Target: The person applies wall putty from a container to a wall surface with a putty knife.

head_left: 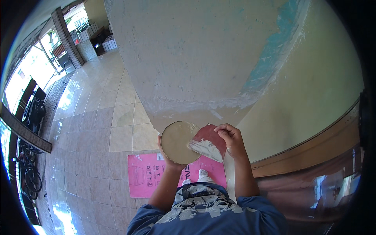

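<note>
My left hand (169,158) is wrapped round the left and lower side of a round, shallow tub (176,143) with a dark rim and a pale beige inside. Between the fingers and thumb of my right hand (232,140) is a red, flexible-looking putty spreader (211,135). Thick white putty (206,148) coats the spreader's lower left edge, which overlaps the tub's right rim. Whether that edge touches the tub, I cannot tell. My left fingertips are mostly hidden behind the tub.
Ahead stands a wall (188,51) with patchy grey-white coating and a turquoise strip (270,51). A pink flattened carton (141,184) lies under my feet on the tiled floor (94,156). Brown wooden furniture (297,164) is at right; a bicycle (30,172) stands far left.
</note>
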A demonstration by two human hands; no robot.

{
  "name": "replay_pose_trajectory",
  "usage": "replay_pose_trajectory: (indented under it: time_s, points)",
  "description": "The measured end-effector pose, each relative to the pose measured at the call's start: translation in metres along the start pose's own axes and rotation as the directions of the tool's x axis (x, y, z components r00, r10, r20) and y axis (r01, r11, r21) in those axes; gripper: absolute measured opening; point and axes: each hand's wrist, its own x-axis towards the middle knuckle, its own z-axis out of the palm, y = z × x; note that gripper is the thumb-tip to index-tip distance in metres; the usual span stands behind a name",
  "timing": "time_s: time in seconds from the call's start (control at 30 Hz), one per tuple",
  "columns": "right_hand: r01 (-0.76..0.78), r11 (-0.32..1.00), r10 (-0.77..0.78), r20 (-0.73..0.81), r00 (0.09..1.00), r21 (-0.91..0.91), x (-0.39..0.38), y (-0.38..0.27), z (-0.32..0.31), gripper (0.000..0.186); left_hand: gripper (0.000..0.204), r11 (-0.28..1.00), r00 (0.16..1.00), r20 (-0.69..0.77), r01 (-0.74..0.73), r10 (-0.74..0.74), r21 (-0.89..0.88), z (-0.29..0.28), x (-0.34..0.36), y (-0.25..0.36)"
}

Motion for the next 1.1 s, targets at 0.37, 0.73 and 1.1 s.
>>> replay_pose_trajectory:
  time_s: [0.37,0.73,1.1]
  points:
    - [-0.057,0.996,0.063,0.082,0.995,-0.073,0.004,0.002,-0.008,0.012,0.075,0.999,1.000,-0.011,-0.022,0.022,0.042,-0.014,0.004,-0.003]
    - [-0.018,0.989,0.033,0.098,0.995,-0.147,0.003,-0.003,-0.012,0.012,0.073,0.998,1.000,-0.024,0.014,-0.016,-0.062,-0.015,0.006,-0.005]
    - [-0.052,0.989,0.042,0.076,0.996,0.139,0.010,0.006,-0.018,0.013,0.080,0.989,0.992,0.124,0.036,-0.018,-0.146,-0.015,-0.001,-0.007]
